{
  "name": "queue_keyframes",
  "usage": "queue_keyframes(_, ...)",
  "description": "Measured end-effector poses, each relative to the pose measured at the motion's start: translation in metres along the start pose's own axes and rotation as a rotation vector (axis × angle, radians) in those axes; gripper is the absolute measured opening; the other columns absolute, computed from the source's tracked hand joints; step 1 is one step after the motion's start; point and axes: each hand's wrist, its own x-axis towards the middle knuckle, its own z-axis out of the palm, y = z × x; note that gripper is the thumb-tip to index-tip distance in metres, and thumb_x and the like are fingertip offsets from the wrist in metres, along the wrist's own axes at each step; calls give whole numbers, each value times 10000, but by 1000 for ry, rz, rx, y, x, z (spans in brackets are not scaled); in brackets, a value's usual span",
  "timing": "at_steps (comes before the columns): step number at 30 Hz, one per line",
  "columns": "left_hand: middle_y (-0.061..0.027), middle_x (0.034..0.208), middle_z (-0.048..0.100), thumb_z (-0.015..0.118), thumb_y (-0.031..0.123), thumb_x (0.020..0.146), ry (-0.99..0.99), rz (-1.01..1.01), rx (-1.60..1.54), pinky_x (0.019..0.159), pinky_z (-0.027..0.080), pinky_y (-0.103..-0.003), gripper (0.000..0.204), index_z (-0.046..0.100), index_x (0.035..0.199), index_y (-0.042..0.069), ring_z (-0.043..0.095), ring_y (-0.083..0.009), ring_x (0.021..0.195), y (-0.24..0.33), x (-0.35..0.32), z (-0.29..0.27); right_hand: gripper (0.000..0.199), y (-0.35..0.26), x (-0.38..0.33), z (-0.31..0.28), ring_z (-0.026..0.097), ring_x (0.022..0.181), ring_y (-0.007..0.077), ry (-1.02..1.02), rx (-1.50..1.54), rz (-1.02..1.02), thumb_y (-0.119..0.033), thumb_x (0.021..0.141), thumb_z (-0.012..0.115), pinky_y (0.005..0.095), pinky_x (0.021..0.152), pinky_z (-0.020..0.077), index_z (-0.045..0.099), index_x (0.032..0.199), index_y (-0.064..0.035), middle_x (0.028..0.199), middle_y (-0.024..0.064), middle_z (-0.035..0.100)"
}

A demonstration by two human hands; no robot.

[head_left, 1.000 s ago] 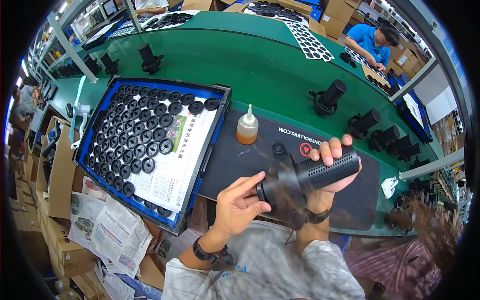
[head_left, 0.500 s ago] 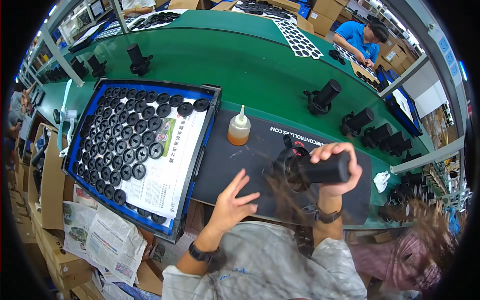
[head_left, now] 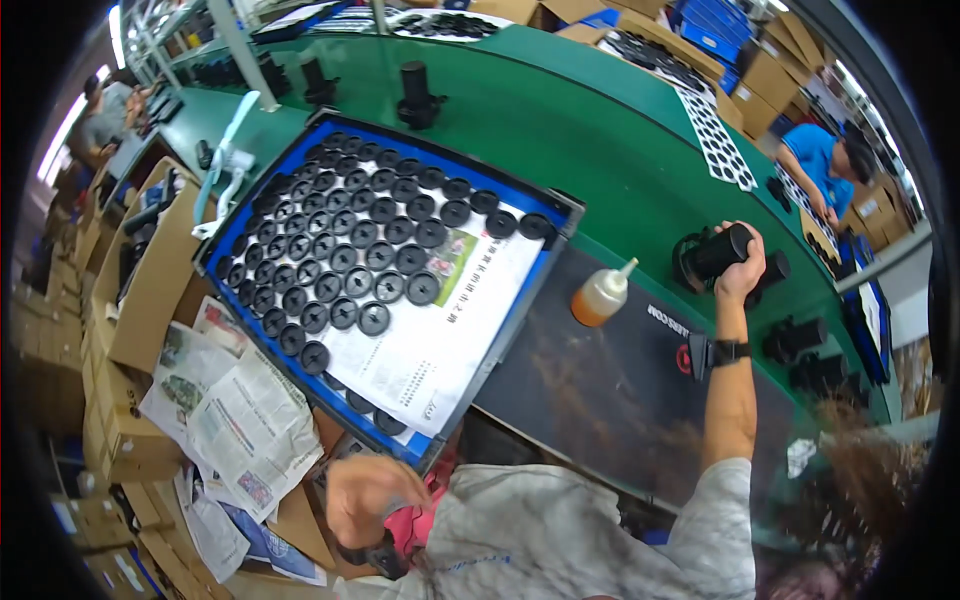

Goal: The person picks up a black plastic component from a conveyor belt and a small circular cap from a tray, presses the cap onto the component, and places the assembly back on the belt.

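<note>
My right hand (head_left: 742, 265) reaches out over the green bench, fingers wrapped round a black cylindrical part (head_left: 722, 250) with a wider collar at its end. Another black cylinder part (head_left: 772, 270) stands just beside it, partly hidden by the hand. At the lower left, my left hand (head_left: 372, 495) is near my body, below the tray's near corner. Motion smears its fingers, so its grip is unclear. Between the tray and my right arm, a squeeze bottle (head_left: 600, 297) of amber liquid with a pointed nozzle stands on the black mat (head_left: 620, 390).
A blue tray (head_left: 490, 352) holds many black round discs (head_left: 363, 234) on newspaper. More black cylinder parts (head_left: 795, 340) line the bench (head_left: 560, 130) at right and back. Cartons (head_left: 150, 290) and loose newspaper (head_left: 245, 430) lie at left. A co-worker in blue (head_left: 815, 160) sits across the bench.
My right hand has carried the black cylindrical part forward from the mat to the green bench. My left hand has drawn back toward my body. The view has turned.
</note>
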Motion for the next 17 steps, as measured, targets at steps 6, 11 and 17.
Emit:
queue_keyframes(6,-188,1295,478,627,88,821,1093,130,1130,990,389,-364,642,340,1387,-13,490,-283,1177,-8,-26,-51,378,85,37,-11,611,910,267,40,72,181,-239,922,350,363,848,477,561,1042,51,950,180,635)
queue_keyframes(11,-157,1414,353,606,87,836,1299,123,1075,1049,304,-343,721,228,1445,9,376,-248,1274,-26,-36,-84,455,-4,-27,0,531,1100,231,-107,-512,-135,-208,852,591,365,932,405,500,1257,-21,1189,118,560)
queue_keyframes(17,-116,1503,192,643,99,819,1032,121,485,1102,208,-360,816,167,1482,90,315,-283,1316,-40,-25,-113,885,-11,-119,72,458,1250,289,-943,-514,341,-385,660,810,415,1062,328,394,1380,-81,1331,120,496)
